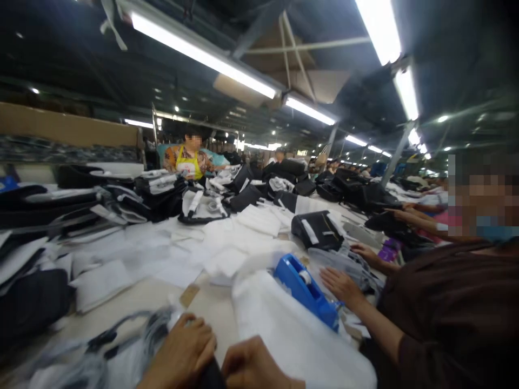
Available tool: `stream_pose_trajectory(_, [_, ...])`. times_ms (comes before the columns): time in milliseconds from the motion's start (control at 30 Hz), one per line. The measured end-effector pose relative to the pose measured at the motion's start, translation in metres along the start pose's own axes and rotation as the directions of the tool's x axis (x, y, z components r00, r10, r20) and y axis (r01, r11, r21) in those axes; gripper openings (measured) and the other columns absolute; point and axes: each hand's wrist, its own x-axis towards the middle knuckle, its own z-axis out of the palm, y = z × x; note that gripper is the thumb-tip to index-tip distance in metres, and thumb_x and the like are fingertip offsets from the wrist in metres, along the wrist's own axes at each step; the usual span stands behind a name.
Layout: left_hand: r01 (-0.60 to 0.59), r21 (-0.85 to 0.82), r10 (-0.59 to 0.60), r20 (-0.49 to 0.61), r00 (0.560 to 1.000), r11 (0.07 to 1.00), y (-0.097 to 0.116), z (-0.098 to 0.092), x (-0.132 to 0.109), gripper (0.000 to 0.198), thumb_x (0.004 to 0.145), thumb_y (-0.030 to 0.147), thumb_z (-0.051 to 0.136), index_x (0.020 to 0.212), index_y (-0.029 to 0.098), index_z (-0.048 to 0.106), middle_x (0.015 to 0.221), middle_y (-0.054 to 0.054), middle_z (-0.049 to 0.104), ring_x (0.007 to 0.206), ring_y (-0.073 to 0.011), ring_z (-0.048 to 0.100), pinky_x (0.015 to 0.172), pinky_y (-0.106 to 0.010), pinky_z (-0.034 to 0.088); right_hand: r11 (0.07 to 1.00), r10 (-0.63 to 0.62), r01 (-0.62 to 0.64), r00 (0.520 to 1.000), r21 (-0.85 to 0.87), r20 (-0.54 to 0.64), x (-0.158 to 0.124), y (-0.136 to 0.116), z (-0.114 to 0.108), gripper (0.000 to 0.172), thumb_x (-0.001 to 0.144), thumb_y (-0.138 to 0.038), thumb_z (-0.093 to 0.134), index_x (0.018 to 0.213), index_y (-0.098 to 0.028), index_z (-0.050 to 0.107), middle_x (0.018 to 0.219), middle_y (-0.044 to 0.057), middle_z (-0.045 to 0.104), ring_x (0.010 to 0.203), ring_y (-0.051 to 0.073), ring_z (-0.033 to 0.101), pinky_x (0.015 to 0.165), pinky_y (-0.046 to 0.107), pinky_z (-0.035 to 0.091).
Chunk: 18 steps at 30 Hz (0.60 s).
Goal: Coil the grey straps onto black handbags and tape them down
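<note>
Curled left hand (pixel 190 346) and right hand (pixel 254 363) flanked a dark item (pixel 212 376) low between them, whether either gripped it untellable, and neat handling probably wanted the grey coil (pixel 155 328) kept clear on the table (pixel 219 307).

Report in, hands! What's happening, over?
Left hand, right hand: curled at dark item, mostly hidden. Blue tape dispenser: ahead, right, apart from both.

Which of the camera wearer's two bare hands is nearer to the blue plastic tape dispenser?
The bare right hand, beside the white sheet material; the bare left hand is farther left, so farther from the blue plastic tape dispenser.
</note>
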Motion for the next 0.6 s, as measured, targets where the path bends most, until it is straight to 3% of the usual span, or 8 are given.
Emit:
stream_pose_trajectory(67, [0.052, -0.031, -0.048, 0.116, 0.992, 0.998, 0.007, -0.007, 0.002, 0.033, 0.092, 0.019, 0.036, 0.069, 0.020, 0.060, 0.069, 0.001, 0.066, 0.071, -0.0169, 0.059, 0.082, -0.037, 0.037, 0.994, 0.053, -0.056, 0.998, 0.094, 0.041, -0.003, 0.005, 0.061, 0.006, 0.067, -0.016, 0.066, 0.063, -0.019, 0.068, 0.059, -0.005, 0.059, 0.063, 0.014, 0.057, 0.057, 0.022, 0.041])
stream_pose_trajectory(133, [0.065, -0.043, -0.055, 0.189, 0.980, 0.997, 0.009, -0.010, 0.004, 0.035, 0.094, 0.021, 0.035, 0.068, 0.019, 0.059, 0.069, -0.001, 0.064, 0.073, -0.0170, 0.056, 0.086, -0.039, 0.034, 0.982, 0.024, -0.038, 0.996, 0.184, 0.081, -0.011, 0.008, 0.088, 0.008, 0.065, -0.010, 0.064, 0.063, -0.017, 0.068, 0.059, -0.005, 0.060, 0.061, 0.012, 0.055, 0.057, 0.021, 0.041])
stream_pose_trajectory(200, [0.075, -0.057, -0.059, 0.244, 0.968, 0.995, 0.009, -0.011, 0.007, 0.037, 0.096, 0.023, 0.034, 0.069, 0.019, 0.059, 0.070, -0.001, 0.063, 0.076, -0.0170, 0.055, 0.088, -0.040, 0.032, 0.978, -0.032, 0.001, 0.988, 0.207, 0.150, -0.017, 0.012, 0.083, 0.017, 0.066, -0.006, 0.060, 0.071, -0.017, 0.071, 0.068, -0.003, 0.065, 0.066, 0.014, 0.059, 0.063, 0.022, 0.044])
stream_pose_trajectory(267, [0.090, -0.066, -0.068, 0.276, 0.959, 0.994, 0.009, -0.012, 0.010, 0.038, 0.097, 0.024, 0.034, 0.070, 0.019, 0.059, 0.070, -0.001, 0.063, 0.077, -0.0167, 0.054, 0.088, -0.039, 0.031, 0.990, -0.091, 0.068, 0.978, 0.126, 0.186, -0.018, 0.013, 0.065, 0.030, 0.068, -0.002, 0.053, 0.080, -0.020, 0.074, 0.082, 0.000, 0.070, 0.079, 0.016, 0.063, 0.076, 0.026, 0.048])
stream_pose_trajectory(333, [0.093, -0.058, -0.073, 0.282, 0.957, 0.994, 0.010, -0.013, 0.011, 0.038, 0.098, 0.025, 0.033, 0.070, 0.019, 0.059, 0.069, 0.000, 0.062, 0.076, -0.0164, 0.054, 0.088, -0.039, 0.031, 0.990, -0.138, 0.134, 0.986, 0.045, 0.090, -0.015, 0.005, 0.056, 0.038, 0.073, -0.002, 0.048, 0.094, -0.021, 0.074, 0.099, 0.003, 0.069, 0.094, 0.018, 0.062, 0.090, 0.032, 0.047])
stream_pose_trajectory(433, [0.069, -0.027, -0.061, 0.248, 0.967, 0.997, 0.008, -0.009, 0.007, 0.035, 0.096, 0.024, 0.037, 0.070, 0.019, 0.059, 0.072, 0.000, 0.064, 0.077, -0.0173, 0.056, 0.089, -0.039, 0.033, 0.984, -0.132, 0.148, 0.980, 0.096, -0.152, -0.005, -0.028, 0.075, 0.045, 0.085, -0.013, 0.048, 0.129, -0.022, 0.057, 0.131, 0.008, 0.055, 0.119, 0.021, 0.051, 0.103, 0.039, 0.041])
stream_pose_trajectory(533, [0.008, -0.011, -0.007, 0.107, 0.994, 1.000, -0.008, 0.017, -0.007, 0.021, 0.086, 0.016, 0.045, 0.081, 0.023, 0.064, 0.085, 0.002, 0.070, 0.085, -0.0183, 0.060, 0.091, -0.035, 0.035, 0.970, -0.114, 0.147, 0.978, 0.192, -0.175, 0.008, -0.051, 0.090, 0.063, 0.088, -0.026, 0.052, 0.147, -0.024, 0.032, 0.149, 0.009, 0.038, 0.136, 0.025, 0.036, 0.113, 0.045, 0.032])
stream_pose_trajectory(600, [-0.074, -0.002, 0.074, -0.109, 0.991, 0.997, -0.028, 0.046, -0.015, 0.035, 0.076, 0.007, 0.041, 0.090, 0.028, 0.065, 0.084, 0.007, 0.072, 0.084, -0.0153, 0.063, 0.086, -0.029, 0.037, 0.971, -0.157, 0.187, 0.969, 0.151, -0.190, 0.012, -0.044, 0.061, 0.056, 0.087, -0.034, 0.054, 0.142, -0.035, 0.039, 0.141, 0.002, 0.049, 0.131, 0.025, 0.042, 0.108, 0.047, 0.037])
